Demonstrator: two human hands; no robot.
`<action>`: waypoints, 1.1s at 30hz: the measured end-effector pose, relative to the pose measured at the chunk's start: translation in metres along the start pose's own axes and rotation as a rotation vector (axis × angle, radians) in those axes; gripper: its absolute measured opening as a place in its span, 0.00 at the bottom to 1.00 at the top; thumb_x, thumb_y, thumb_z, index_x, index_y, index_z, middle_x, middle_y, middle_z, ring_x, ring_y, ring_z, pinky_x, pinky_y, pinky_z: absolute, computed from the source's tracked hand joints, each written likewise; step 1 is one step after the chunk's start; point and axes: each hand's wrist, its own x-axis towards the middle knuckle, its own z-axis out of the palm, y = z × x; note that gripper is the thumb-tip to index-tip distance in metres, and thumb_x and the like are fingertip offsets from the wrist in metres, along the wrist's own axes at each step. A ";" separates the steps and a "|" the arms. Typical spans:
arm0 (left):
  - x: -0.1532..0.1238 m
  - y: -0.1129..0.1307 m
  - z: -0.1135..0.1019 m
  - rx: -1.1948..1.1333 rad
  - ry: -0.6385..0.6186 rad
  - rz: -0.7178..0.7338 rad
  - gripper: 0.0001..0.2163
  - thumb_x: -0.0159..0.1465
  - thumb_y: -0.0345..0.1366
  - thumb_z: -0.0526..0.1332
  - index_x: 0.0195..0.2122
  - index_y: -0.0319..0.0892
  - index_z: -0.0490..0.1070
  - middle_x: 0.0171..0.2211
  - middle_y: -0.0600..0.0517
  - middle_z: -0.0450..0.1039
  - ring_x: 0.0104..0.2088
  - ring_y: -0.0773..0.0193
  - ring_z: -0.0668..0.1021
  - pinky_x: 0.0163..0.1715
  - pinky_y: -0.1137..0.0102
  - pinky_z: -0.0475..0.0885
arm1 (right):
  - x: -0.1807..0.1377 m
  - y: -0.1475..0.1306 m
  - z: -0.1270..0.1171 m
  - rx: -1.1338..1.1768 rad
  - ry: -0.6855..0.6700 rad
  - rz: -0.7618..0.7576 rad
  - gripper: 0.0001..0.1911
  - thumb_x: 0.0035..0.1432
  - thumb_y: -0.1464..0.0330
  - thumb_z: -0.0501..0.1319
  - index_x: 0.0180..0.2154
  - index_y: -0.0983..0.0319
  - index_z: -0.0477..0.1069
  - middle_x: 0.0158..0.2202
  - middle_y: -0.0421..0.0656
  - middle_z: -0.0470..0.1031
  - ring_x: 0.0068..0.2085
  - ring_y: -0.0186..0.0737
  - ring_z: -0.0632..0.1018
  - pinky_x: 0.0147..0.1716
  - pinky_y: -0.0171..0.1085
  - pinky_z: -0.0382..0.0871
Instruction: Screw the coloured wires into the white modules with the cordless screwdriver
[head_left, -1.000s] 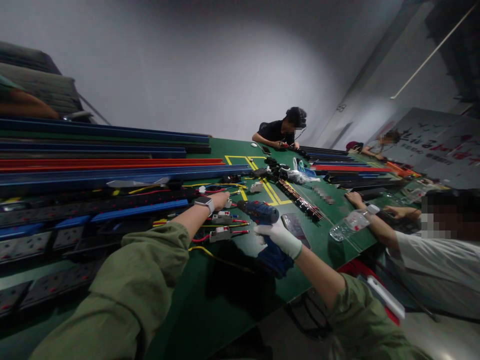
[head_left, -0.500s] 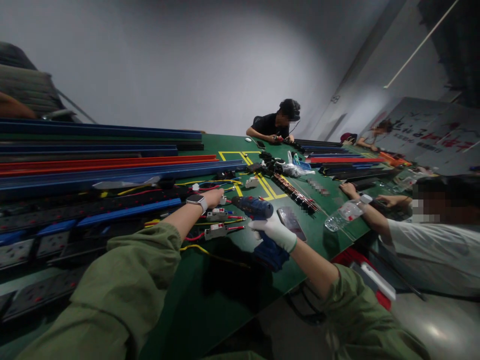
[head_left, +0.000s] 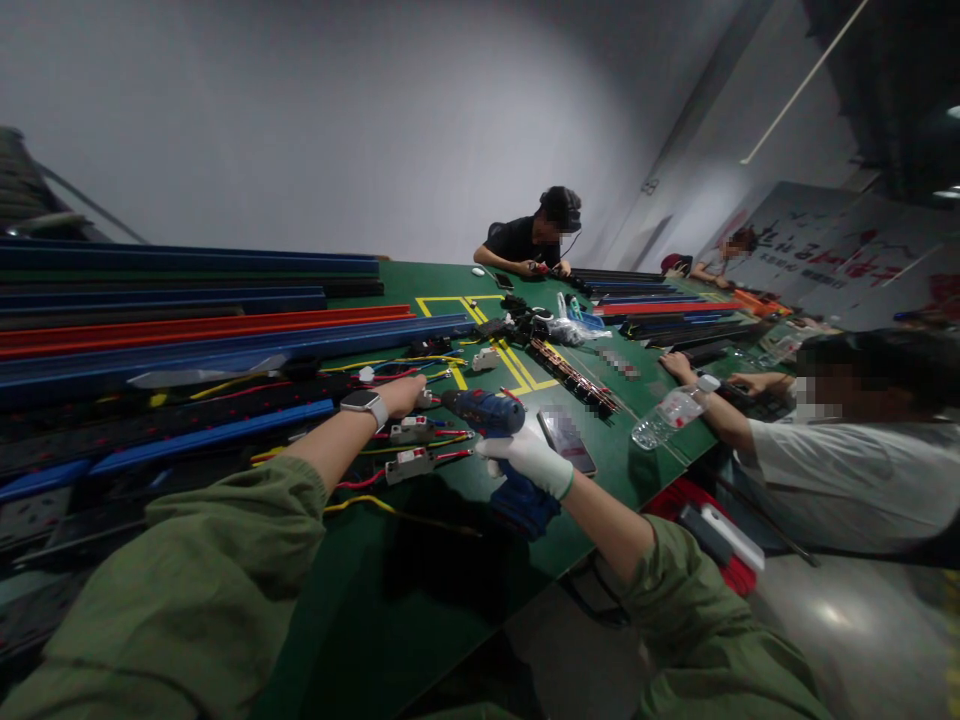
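My right hand point(head_left: 529, 455), in a white glove, is wrapped round the grip of a blue cordless drill point(head_left: 491, 415) that points left over the green table point(head_left: 450, 580). My left hand point(head_left: 403, 395), bare with a smartwatch on the wrist, is closed on a small white part point(head_left: 426, 399) just in front of the drill's tip; the fingers are partly hidden. White circuit breakers point(head_left: 409, 462) with red, yellow and blue wires lie just below both hands.
Long blue, red and black rails point(head_left: 187, 330) are stacked on the left. A phone point(head_left: 567, 438) and a water bottle point(head_left: 667, 412) lie to the right. A person in white point(head_left: 840, 470) leans on the table's right edge. Another person point(head_left: 529, 245) sits at the far end.
The view has swung, so everything sits a little further left in the picture. Both hands and the drill keep the same pose relative to each other.
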 end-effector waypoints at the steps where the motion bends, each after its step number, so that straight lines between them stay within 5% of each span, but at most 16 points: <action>1: 0.001 -0.001 0.000 0.002 0.000 0.000 0.16 0.62 0.28 0.62 0.51 0.37 0.68 0.50 0.37 0.78 0.49 0.53 0.81 0.44 0.71 0.72 | 0.000 0.001 0.000 -0.001 -0.006 0.002 0.22 0.53 0.66 0.68 0.50 0.62 0.75 0.21 0.36 0.74 0.19 0.33 0.73 0.20 0.31 0.66; 16: 0.000 -0.001 0.002 0.024 -0.002 -0.007 0.14 0.63 0.28 0.62 0.50 0.38 0.68 0.51 0.38 0.78 0.50 0.54 0.80 0.44 0.72 0.71 | 0.001 0.000 -0.001 0.014 -0.025 0.022 0.16 0.53 0.68 0.67 0.45 0.63 0.76 0.16 0.34 0.71 0.18 0.33 0.72 0.21 0.31 0.66; 21: -0.004 0.001 -0.002 0.045 -0.019 0.005 0.13 0.64 0.28 0.60 0.50 0.37 0.67 0.49 0.38 0.79 0.47 0.55 0.81 0.41 0.72 0.71 | 0.001 -0.002 0.000 0.031 -0.038 -0.004 0.24 0.52 0.68 0.68 0.53 0.61 0.74 0.19 0.34 0.73 0.18 0.33 0.73 0.20 0.30 0.65; 29: -0.005 -0.004 0.001 0.030 0.001 0.024 0.12 0.63 0.27 0.60 0.48 0.39 0.68 0.47 0.41 0.79 0.44 0.57 0.81 0.39 0.73 0.69 | -0.001 -0.002 -0.001 0.017 -0.023 0.057 0.06 0.53 0.67 0.67 0.30 0.63 0.75 0.17 0.38 0.74 0.20 0.35 0.75 0.22 0.31 0.67; 33: -0.005 -0.006 0.005 0.014 0.005 0.024 0.11 0.65 0.27 0.59 0.49 0.39 0.67 0.49 0.40 0.78 0.46 0.56 0.80 0.41 0.73 0.70 | -0.001 -0.001 -0.003 0.021 -0.060 0.051 0.05 0.54 0.68 0.67 0.32 0.63 0.75 0.18 0.38 0.74 0.21 0.35 0.75 0.24 0.32 0.68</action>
